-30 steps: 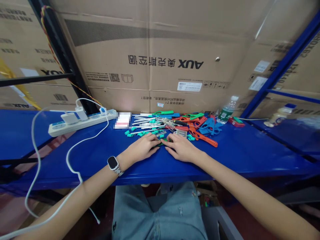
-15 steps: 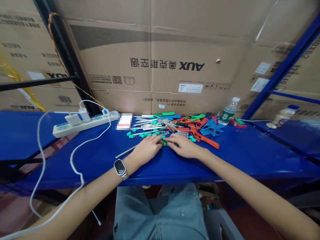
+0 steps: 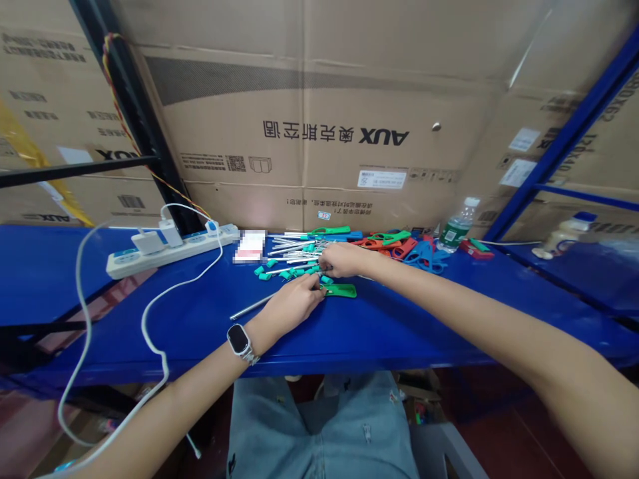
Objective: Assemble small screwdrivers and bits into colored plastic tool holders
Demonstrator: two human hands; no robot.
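Note:
My left hand (image 3: 298, 301), with a watch on its wrist, is closed on one end of a green plastic handle (image 3: 341, 291) at the table's middle. A metal tube (image 3: 251, 307) sticks out to the left from behind this hand; whether it joins the handle is hidden. My right hand (image 3: 344, 259) reaches over the pile just beyond, its fingers bunched together among metal tubes (image 3: 289, 247) and small teal plastic pieces (image 3: 286, 275). Whatever its fingertips hold is too hidden to make out.
Orange handles (image 3: 369, 243) and blue handles (image 3: 425, 255) lie heaped to the right, near a green-labelled bottle (image 3: 453, 233). A power strip (image 3: 172, 251) with a white cable is at left. Large cartons (image 3: 319, 86) stand behind the blue table (image 3: 399, 332).
My right hand has left the green handle and moved forward into the pile. My left hand stays on the handle, whose right end is now uncovered.

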